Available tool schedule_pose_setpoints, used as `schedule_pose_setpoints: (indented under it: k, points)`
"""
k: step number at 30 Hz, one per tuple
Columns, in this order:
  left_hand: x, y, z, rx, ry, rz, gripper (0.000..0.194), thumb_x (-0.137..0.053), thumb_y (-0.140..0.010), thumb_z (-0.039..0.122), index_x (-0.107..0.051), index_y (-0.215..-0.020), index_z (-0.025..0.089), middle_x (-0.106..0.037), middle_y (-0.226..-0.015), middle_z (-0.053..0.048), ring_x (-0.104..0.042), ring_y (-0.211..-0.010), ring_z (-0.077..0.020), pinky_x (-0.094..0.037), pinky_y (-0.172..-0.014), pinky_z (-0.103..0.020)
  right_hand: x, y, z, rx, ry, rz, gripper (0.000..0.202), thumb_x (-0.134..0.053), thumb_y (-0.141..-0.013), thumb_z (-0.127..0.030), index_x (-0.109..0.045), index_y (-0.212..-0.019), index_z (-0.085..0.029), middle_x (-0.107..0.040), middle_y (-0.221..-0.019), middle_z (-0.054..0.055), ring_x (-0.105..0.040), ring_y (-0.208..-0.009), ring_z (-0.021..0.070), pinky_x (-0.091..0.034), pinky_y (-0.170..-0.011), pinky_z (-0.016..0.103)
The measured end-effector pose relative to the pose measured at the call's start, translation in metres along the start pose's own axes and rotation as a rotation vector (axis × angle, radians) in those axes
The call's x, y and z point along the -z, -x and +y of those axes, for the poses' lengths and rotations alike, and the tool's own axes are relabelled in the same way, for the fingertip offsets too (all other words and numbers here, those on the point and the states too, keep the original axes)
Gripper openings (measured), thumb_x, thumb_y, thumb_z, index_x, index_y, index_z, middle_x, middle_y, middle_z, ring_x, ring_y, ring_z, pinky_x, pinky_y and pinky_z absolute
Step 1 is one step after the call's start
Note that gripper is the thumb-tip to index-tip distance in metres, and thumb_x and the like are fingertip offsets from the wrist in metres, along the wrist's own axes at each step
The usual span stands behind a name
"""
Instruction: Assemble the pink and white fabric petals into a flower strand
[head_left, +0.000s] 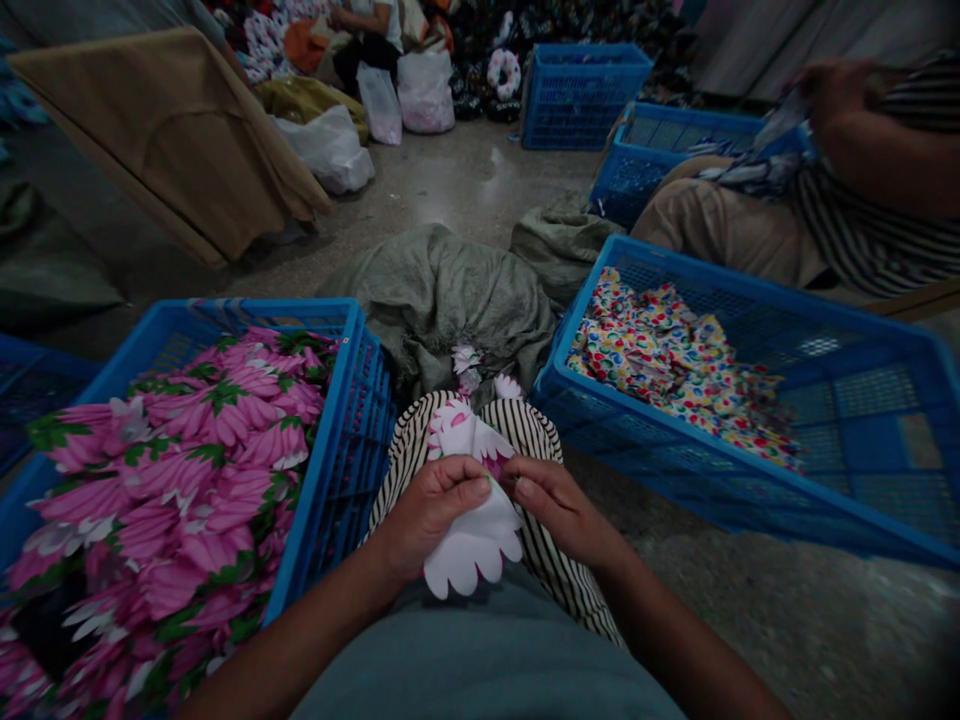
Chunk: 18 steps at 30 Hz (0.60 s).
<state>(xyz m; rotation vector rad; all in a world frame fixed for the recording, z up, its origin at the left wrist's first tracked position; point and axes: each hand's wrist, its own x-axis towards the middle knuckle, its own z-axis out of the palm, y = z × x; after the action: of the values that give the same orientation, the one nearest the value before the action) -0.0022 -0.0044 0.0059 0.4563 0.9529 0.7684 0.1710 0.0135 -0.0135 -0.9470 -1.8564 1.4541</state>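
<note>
Over my lap, my left hand (450, 500) pinches a white fabric piece (469, 555) with a scalloped lower edge and pink showing at its rim. My right hand (551, 505) is closed with thumb and fingertips at the piece's right edge, beside a pink part. The upper end of the cloth lies over my striped trousers (544, 430). Similar petal-edged pieces (466, 362) lie just beyond my knees, against a grey-green woven sack (450, 290). What sits between my fingertips is too small to make out.
On the left, a blue crate (345, 400) holds pink, green-tipped fabric pieces (217, 440). Another blue crate (750, 270), at right, contains colourful patterned fabric pieces (667, 350). A person (877, 170) sits beyond it. A brown cloth-covered board (172, 130) stands at upper left; white bags (424, 90) stand farther back.
</note>
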Motion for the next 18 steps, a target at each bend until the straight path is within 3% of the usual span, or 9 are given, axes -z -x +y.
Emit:
schedule_pose_setpoints:
  k: [9, 13, 15, 18]
  points:
    - [-0.002, 0.001, -0.002, 0.021, -0.044, -0.019, 0.025, -0.071, -0.06, 0.034, -0.057, -0.069, 0.014, -0.06, -0.055, 0.002, -0.052, -0.044, -0.0084, -0.036, -0.043, -0.018, -0.002, -0.002, -0.001, 0.017, -0.007, -0.031, 0.037, -0.034, -0.088, -0.042, -0.04, -0.061, -0.018, -0.035, -0.056, -0.004, -0.036, -0.053, 0.0102, -0.025, -0.049, 0.022]
    - [-0.004, 0.002, -0.002, 0.009, -0.056, -0.04, 0.024, -0.072, -0.06, 0.031, -0.058, -0.067, 0.013, -0.059, -0.055, 0.002, -0.051, -0.044, -0.0069, -0.036, -0.044, -0.016, -0.004, -0.001, 0.0, -0.034, -0.121, -0.024, 0.04, -0.038, -0.087, -0.043, -0.036, -0.056, -0.018, -0.031, -0.053, -0.005, -0.031, -0.05, 0.0093, -0.023, -0.047, 0.023]
    - [-0.005, 0.003, -0.001, 0.01, -0.045, -0.048, 0.023, -0.071, -0.061, 0.03, -0.058, -0.067, 0.013, -0.059, -0.054, 0.002, -0.051, -0.044, -0.0068, -0.037, -0.043, -0.016, -0.006, -0.001, 0.002, -0.073, -0.264, 0.029, 0.042, -0.04, -0.085, -0.046, -0.037, -0.054, -0.018, -0.03, -0.052, -0.005, -0.028, -0.048, 0.0089, -0.021, -0.046, 0.023]
    - [-0.004, 0.003, -0.001, 0.006, 0.029, -0.018, 0.022, -0.071, -0.062, 0.029, -0.056, -0.067, 0.014, -0.06, -0.054, 0.002, -0.053, -0.044, -0.0079, -0.039, -0.043, -0.016, -0.009, 0.0, 0.009, -0.164, -0.581, 0.219, 0.043, -0.036, -0.085, -0.051, -0.047, -0.062, -0.017, -0.03, -0.05, -0.005, -0.023, -0.045, 0.0088, -0.017, -0.043, 0.023]
